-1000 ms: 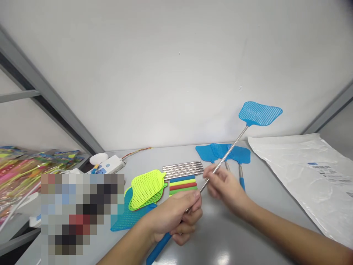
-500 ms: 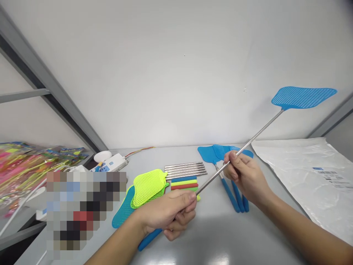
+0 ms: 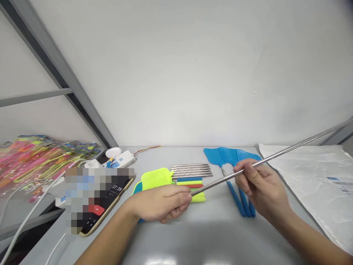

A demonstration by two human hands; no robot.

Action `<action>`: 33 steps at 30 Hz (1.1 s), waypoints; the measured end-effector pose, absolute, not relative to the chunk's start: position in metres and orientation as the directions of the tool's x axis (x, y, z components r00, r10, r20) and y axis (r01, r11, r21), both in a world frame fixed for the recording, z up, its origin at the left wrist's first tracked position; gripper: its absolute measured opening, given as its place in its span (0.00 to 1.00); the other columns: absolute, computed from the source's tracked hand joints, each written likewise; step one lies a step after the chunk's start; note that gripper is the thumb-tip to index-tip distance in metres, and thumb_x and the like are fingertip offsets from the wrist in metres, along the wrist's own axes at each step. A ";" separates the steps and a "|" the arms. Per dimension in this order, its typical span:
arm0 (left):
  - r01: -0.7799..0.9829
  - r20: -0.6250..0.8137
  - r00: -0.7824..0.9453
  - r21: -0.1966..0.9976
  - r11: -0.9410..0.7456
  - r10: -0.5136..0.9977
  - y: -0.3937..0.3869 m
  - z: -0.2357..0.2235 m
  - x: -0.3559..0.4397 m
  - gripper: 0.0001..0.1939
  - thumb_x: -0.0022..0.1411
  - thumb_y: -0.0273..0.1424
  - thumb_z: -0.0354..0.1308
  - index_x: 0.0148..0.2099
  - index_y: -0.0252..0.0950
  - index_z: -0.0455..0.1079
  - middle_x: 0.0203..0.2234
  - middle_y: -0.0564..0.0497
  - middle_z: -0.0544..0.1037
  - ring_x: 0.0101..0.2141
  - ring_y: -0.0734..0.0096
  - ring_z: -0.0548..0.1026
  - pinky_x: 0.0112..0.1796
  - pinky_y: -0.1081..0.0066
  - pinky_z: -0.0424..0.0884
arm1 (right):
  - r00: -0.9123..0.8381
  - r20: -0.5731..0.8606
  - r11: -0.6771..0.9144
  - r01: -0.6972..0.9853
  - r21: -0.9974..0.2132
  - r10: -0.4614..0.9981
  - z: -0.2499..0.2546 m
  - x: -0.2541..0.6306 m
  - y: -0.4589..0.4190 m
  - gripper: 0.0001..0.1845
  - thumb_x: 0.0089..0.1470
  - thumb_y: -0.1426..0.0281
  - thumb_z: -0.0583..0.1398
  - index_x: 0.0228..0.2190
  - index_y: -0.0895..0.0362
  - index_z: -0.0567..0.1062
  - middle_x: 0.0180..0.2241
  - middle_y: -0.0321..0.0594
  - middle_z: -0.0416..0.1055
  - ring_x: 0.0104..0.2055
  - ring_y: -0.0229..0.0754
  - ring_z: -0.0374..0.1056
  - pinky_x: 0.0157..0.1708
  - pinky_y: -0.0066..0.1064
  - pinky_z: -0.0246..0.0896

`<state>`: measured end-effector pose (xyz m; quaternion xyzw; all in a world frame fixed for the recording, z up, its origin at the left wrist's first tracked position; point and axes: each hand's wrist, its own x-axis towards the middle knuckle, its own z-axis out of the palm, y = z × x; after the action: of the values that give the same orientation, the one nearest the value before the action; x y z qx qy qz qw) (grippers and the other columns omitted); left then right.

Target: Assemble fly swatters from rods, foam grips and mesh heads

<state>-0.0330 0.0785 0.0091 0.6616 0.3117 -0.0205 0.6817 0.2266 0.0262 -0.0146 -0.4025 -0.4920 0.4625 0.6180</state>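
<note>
Here, head view: we look down on a grey table (image 3: 209, 239) set against a white wall.
Rod: the telescopic metal rod (image 3: 275, 157) runs between our two hands, its long axis slanting from low near the table's middle up toward the right edge of the picture; its far end is out of view.
Left hand: our left hand (image 3: 162, 202) is closed around the rod's lower end, knuckles up, resting just above the table.
Right hand: our right hand (image 3: 260, 184) pinches the rod further up, fingers curled round it; it is the hand nearer the far end.
Beneath: finished blue swatters (image 3: 234, 173) lie under the right hand; spare steel rods (image 3: 191, 170) and coloured grips (image 3: 190, 183) lie just beyond the left.
Around: yellow-green swatter heads (image 3: 157, 177), a phone (image 3: 104, 204) toward the left edge, a plastic bag (image 3: 317, 180) at the right edge.
In the way: we see nothing across the rod's line.
</note>
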 end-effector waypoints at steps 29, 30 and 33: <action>0.607 -0.282 0.723 0.696 -0.385 0.631 0.041 0.018 -0.045 0.20 0.70 0.44 0.40 0.31 0.39 0.62 0.25 0.56 0.69 0.28 0.71 0.67 0.31 0.72 0.59 | 0.267 0.067 0.139 -0.261 -0.955 0.961 -0.017 0.239 -0.009 0.15 0.59 0.57 0.59 0.31 0.56 0.75 0.16 0.32 0.58 0.19 0.33 0.52 0.20 0.28 0.47; 0.612 -0.275 0.718 0.687 -0.392 0.639 0.038 0.017 -0.046 0.20 0.70 0.44 0.40 0.31 0.39 0.63 0.25 0.55 0.70 0.29 0.70 0.68 0.31 0.72 0.59 | 0.259 0.068 0.141 -0.275 -0.951 0.963 -0.018 0.237 -0.011 0.14 0.59 0.58 0.59 0.32 0.56 0.75 0.16 0.32 0.58 0.19 0.33 0.52 0.20 0.28 0.47; 0.636 -0.238 0.683 0.658 -0.403 0.691 0.030 0.014 -0.053 0.20 0.70 0.44 0.41 0.32 0.39 0.66 0.28 0.54 0.72 0.32 0.69 0.70 0.33 0.73 0.59 | 0.256 0.081 0.164 -0.323 -0.932 0.963 -0.020 0.230 -0.016 0.14 0.59 0.59 0.59 0.32 0.56 0.75 0.16 0.31 0.57 0.19 0.33 0.52 0.20 0.28 0.47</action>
<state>-0.0532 0.0295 0.0141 0.8367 0.3965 0.0361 0.3760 0.2296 -0.0161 -0.0196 -0.4299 -0.3726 0.4828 0.6658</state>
